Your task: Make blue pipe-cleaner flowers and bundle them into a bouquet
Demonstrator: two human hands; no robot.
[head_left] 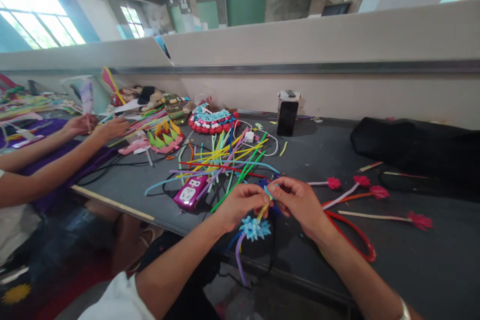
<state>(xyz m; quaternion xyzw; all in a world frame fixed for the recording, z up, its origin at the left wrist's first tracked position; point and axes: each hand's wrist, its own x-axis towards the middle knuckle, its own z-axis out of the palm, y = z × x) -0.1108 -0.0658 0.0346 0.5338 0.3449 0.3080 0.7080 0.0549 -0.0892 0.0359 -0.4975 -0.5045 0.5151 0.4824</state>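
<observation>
We read the step as shaping a small blue piece (267, 191) at the yellow strip (263, 211): left hand (244, 201) pinching the strip, right hand (297, 202) pinching the piece. Blue flower (255, 228) just below the left hand. Next move, we judge, calls for steady, fine finger pressure. Fingertips hide the join; dark-blue thing (264, 181) behind both hands, mostly covered, unidentifiable to us.
</observation>
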